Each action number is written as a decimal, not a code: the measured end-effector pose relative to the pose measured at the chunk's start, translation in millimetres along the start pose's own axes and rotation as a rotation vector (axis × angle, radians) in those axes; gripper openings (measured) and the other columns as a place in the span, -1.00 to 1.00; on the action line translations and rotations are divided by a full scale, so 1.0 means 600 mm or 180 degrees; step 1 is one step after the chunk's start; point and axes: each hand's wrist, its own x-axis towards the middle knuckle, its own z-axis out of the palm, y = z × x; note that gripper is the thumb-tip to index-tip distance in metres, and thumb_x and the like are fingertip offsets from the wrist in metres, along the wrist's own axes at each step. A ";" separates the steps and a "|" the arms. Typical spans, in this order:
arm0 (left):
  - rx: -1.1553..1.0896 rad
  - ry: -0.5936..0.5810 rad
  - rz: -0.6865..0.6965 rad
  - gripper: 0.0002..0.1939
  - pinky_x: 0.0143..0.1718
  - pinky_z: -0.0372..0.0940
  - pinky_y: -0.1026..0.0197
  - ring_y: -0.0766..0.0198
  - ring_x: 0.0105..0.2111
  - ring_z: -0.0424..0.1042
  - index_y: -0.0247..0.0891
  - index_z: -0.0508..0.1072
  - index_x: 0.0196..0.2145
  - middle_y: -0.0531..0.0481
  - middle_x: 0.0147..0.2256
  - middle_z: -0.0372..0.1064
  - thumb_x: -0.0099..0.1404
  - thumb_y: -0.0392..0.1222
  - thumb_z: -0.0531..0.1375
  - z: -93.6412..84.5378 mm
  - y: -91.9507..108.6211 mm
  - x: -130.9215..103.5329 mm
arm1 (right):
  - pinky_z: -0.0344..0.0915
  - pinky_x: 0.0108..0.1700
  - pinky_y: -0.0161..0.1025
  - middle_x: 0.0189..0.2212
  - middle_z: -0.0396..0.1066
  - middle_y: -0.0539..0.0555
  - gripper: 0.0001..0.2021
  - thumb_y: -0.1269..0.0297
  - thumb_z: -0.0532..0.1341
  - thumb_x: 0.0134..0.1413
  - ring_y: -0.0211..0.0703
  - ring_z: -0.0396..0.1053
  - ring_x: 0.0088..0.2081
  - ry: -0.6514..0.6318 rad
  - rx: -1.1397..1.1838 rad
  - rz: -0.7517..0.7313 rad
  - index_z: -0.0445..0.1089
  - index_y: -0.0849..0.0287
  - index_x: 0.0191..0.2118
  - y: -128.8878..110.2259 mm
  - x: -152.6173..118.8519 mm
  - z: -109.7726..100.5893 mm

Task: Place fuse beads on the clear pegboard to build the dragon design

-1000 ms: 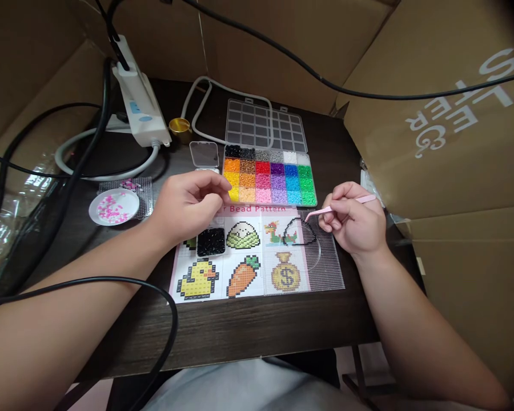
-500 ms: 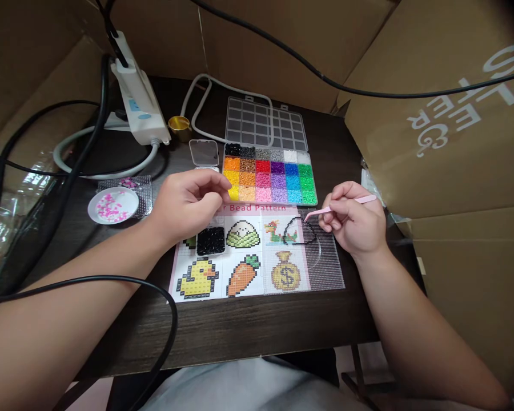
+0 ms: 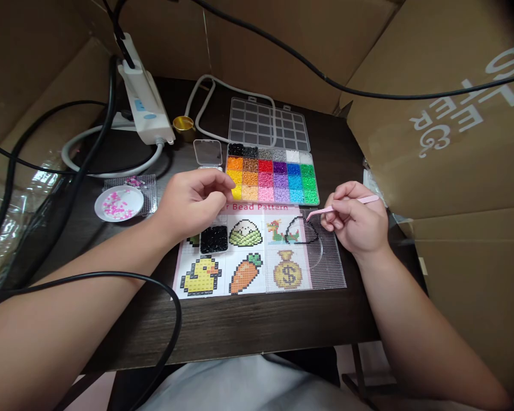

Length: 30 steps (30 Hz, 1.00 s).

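Note:
My right hand (image 3: 357,220) is closed on pink tweezers (image 3: 346,208), whose bent tip is at the upper edge of a black bead outline (image 3: 312,231) on a clear pegboard (image 3: 329,262). My left hand (image 3: 197,202) hovers at the left edge of the sorted bead box (image 3: 273,181), over the pattern sheet's top; its fingers are curled, and whether anything is between them is hidden. Just below it sits a small box of black beads (image 3: 214,238). The pattern sheet (image 3: 225,291) shows a duck, a carrot and a money bag.
A white dish of pink and white beads (image 3: 119,204) rests on another pegboard (image 3: 151,185) at the left. Behind are a power strip (image 3: 148,108), a gold cup (image 3: 184,128) and the open lid (image 3: 269,123). A black cable (image 3: 177,319) crosses my left forearm.
The whole view has shifted slightly, so most things appear a little further right. Both hands keep nearly the same pose, and the tweezers remain in my right hand.

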 end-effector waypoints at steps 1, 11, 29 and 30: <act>-0.0009 0.0003 0.0014 -0.78 -0.52 0.37 0.15 0.23 -0.52 0.45 -0.17 0.53 -0.42 0.04 -0.48 0.52 -0.02 -0.36 0.15 0.000 0.000 0.000 | 0.14 -0.66 -0.35 -0.70 0.28 -0.12 -0.84 0.43 0.27 -0.21 -0.40 0.09 -0.73 0.0002 -0.0003 -0.0016 0.29 0.11 -0.44 0.000 0.000 0.000; 0.0244 -0.0061 0.0166 -0.80 -0.45 0.40 0.16 0.24 -0.49 0.46 -0.18 0.53 -0.40 0.03 -0.43 0.54 0.03 -0.33 0.13 -0.002 0.004 -0.004 | 0.19 -0.65 -0.35 -0.68 0.25 -0.11 -0.83 0.41 0.31 -0.15 -0.37 0.15 -0.70 -0.0053 -0.0003 -0.0123 0.30 0.11 -0.43 0.005 0.000 -0.006; 0.1087 0.1050 0.1889 -0.69 -0.31 0.23 0.06 0.19 -0.38 0.22 -0.10 0.11 -0.28 0.05 -0.37 0.11 0.17 -0.12 0.23 -0.021 0.008 -0.011 | 0.14 -0.71 -0.38 -0.70 0.30 -0.13 -0.84 0.40 0.29 -0.28 -0.37 0.14 -0.74 0.0387 0.0388 -0.0363 0.30 0.13 -0.48 0.007 0.005 0.000; 0.1153 0.1045 0.2074 -0.67 -0.33 0.21 0.08 0.20 -0.40 0.20 -0.10 0.10 -0.28 0.07 -0.38 0.09 0.15 -0.14 0.24 -0.020 0.008 -0.010 | 0.14 -0.71 -0.38 -0.71 0.29 -0.13 -0.84 0.39 0.29 -0.27 -0.37 0.15 -0.74 0.0390 0.0393 -0.0371 0.30 0.13 -0.47 0.009 0.007 -0.002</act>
